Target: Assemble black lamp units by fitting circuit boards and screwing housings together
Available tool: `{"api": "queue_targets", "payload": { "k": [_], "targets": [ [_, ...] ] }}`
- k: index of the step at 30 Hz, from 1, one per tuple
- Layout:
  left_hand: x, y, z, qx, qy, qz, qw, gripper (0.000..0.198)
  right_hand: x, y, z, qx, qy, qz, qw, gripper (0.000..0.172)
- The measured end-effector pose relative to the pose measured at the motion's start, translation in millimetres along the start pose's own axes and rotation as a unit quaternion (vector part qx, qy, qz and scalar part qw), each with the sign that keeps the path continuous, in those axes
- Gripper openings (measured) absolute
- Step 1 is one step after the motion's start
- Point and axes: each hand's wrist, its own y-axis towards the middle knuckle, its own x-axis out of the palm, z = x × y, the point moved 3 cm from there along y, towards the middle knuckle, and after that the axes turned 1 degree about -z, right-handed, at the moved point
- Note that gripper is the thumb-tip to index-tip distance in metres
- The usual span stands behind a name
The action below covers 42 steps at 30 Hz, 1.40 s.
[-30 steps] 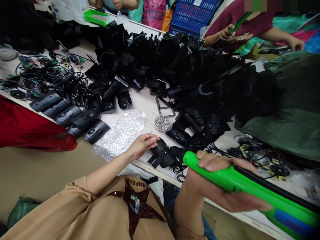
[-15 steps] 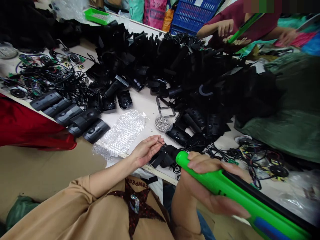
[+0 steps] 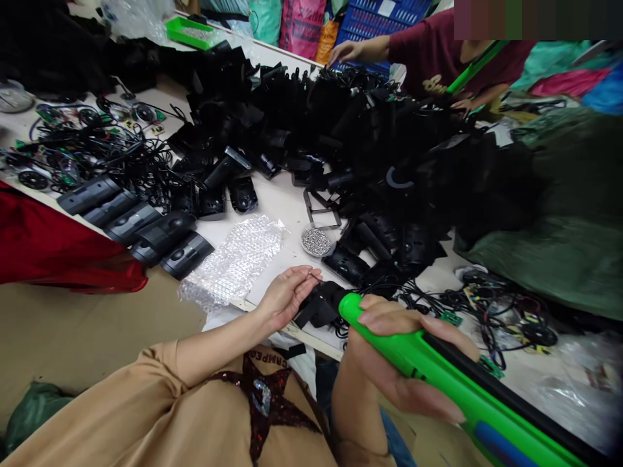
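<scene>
White table [image 3: 272, 198]; green driver [image 3: 467, 389] within right fingers [image 3: 387, 319], left fingers [image 3: 294, 277] near tip.

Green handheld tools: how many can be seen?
2: the nearer green tool in the right hand, the farther green tool in front of the maroon shirt. Others may be hidden.

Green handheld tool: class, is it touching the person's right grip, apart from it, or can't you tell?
Touching: the head view shows the right grip wrapped closely around the green handheld tool.
</scene>
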Motion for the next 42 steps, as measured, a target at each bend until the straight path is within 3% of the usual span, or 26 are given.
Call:
{"api": "queue_targets", "payload": {
  "k": [8,11,13,15,16,18,21,23,25,29,31,33,37,39,42],
  "targets": [
    [-1.5,2.0,-3.6,0.013,0.06,-0.025,0.998,0.005,0.1,-0.6,-2.6,0.029,0.026,0.016,0.999,0.047],
    [-7.3,2.6,1.0,0.036,0.161,-0.058,0.985,0.014,-3.1,2.2,-2.7,0.025,0.005,0.028,0.999,0.046],
    [-16.4,6.6,13.8,0.115,0.286,-0.061,0.949,0.023,-9.4,5.0,-2.8,0.015,-0.022,0.037,0.999,0.046],
    [-26.2,15.5,30.9,0.206,0.419,-0.04,0.883,0.032,-19.0,7.1,-2.9,-0.005,-0.049,0.053,0.997,0.045],
    [-30.0,22.5,37.8,0.22,0.479,-0.033,0.849,0.036,-24.2,7.6,-2.5,-0.007,-0.06,0.063,0.996,0.045],
    [-33.7,40.6,45.6,0.183,0.587,-0.037,0.787,0.04,-34.1,7.3,-0.8,0.009,-0.073,0.085,0.994,0.042],
    [-29.0,66.3,43.3,0.054,0.686,-0.085,0.72,0.042,-44.1,4.9,0.6,0.038,-0.076,0.111,0.99,0.042],
    [-22.5,75.5,38.3,-0.008,0.69,-0.109,0.716,0.043,-47.9,3.9,-0.3,0.044,-0.076,0.116,0.989,0.041],
    [-17.1,76.7,33.8,-0.048,0.661,-0.131,0.737,0.046,-51.4,4.2,-1.8,0.044,-0.078,0.117,0.989,0.04],
    [-13.6,57.0,32.9,-0.086,0.61,-0.219,0.756,0.049,-61.8,7.4,-6.1,0.034,-0.088,0.127,0.987,0.04],
    [-12.9,41.9,38.7,-0.034,0.614,-0.27,0.74,0.051,-67.6,9.0,-7.9,0.028,-0.094,0.134,0.986,0.038],
    [-13.0,28.8,45.5,0.063,0.627,-0.306,0.713,0.059,-72.9,9.9,-9.2,0.022,-0.102,0.147,0.984,0.037],
    [-23.6,18.6,49.2,0.266,0.651,-0.352,0.618,0.062,-78.2,10.0,-10.3,0.001,-0.101,0.16,0.982,0.039],
    [-35.9,22.5,44.8,0.3,0.662,-0.373,0.577,0.048,-77.2,9.6,-10.7,0.0,-0.093,0.149,0.984,0.04],
    [-57.1,32.2,39.1,0.298,0.682,-0.369,0.557,0.031,-73.9,8.0,-11.8,0.018,-0.084,0.136,0.987,0.042]
  ]
}}
